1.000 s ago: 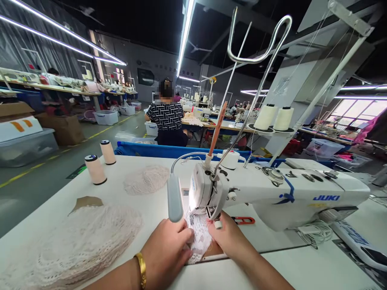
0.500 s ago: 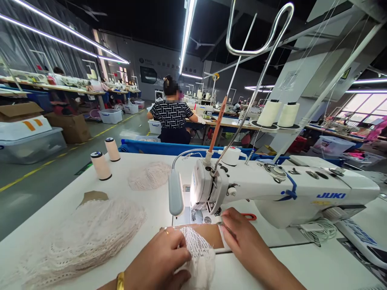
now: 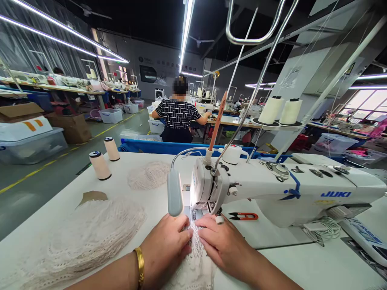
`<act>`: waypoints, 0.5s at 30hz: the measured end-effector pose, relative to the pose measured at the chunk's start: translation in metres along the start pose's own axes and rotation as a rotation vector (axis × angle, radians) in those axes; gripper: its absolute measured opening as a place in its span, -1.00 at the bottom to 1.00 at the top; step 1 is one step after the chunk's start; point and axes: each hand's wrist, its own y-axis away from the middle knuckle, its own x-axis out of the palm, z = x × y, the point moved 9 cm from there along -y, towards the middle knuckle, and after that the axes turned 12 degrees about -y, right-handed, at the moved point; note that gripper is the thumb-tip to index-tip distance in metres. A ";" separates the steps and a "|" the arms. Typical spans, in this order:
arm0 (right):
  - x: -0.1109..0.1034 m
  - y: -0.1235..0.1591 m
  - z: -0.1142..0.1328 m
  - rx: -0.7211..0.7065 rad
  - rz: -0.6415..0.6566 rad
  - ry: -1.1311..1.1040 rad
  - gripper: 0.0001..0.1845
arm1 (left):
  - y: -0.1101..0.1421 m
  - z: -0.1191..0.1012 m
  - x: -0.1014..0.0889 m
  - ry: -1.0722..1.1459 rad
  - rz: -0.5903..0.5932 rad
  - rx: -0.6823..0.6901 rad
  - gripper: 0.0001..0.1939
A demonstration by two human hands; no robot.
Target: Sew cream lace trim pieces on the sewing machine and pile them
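Lace (image 3: 196, 268) bunched on the near table edge, its upper end just before the presser foot. Appears light, limp, slightly stretchy; openwork probably snags easily. Left hand (image 3: 165, 241) pinches its left side; right hand (image 3: 225, 243) has fingertips laid on the right side, thumb closure not determinable. Best hold, judged: flat, broad finger contact on both margins, clear of the open threads. Beyond: sewing machine (image 3: 208, 187), with red snips (image 3: 248, 216) beside the right hand; farther, thread cones (image 3: 100, 166).

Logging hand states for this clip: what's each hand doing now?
Left hand: closed on the lace, fingers pinching it.
Right hand: fingers pressing the lace; grip cannot be told.
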 end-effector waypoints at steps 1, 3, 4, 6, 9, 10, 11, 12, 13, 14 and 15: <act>-0.001 0.001 -0.001 0.000 -0.017 0.000 -0.76 | -0.001 -0.001 0.001 -0.003 -0.013 0.018 -0.87; 0.000 0.003 -0.003 0.002 -0.033 0.005 -0.70 | 0.000 -0.001 0.002 0.008 -0.045 0.046 -0.83; 0.001 0.004 -0.004 0.005 -0.033 0.010 -0.67 | 0.001 -0.001 0.003 0.018 -0.063 0.053 -0.81; 0.002 0.005 -0.006 0.012 -0.026 0.018 -0.63 | 0.003 0.001 0.002 0.043 -0.090 0.062 -0.81; 0.002 0.004 -0.011 0.051 -0.018 0.025 -0.63 | 0.005 0.004 -0.002 0.078 -0.127 0.076 -0.81; 0.000 0.003 -0.012 0.067 -0.020 0.029 -0.63 | 0.006 0.005 -0.005 0.091 -0.145 0.082 -0.81; -0.001 0.002 -0.014 0.083 -0.026 0.033 -0.64 | 0.006 0.006 -0.008 0.102 -0.163 0.086 -0.81; -0.003 0.001 -0.015 0.094 -0.035 0.035 -0.63 | 0.006 0.006 -0.010 0.109 -0.176 0.086 -0.82; -0.005 0.000 -0.015 0.099 -0.045 0.035 -0.63 | 0.006 0.007 -0.011 0.110 -0.181 0.083 -0.82; -0.007 -0.001 -0.015 0.098 -0.059 0.032 -0.62 | 0.005 0.007 -0.011 0.104 -0.177 0.079 -0.82; -0.008 -0.001 -0.014 0.095 -0.074 0.030 -0.62 | 0.004 0.007 -0.010 0.093 -0.166 0.073 -0.82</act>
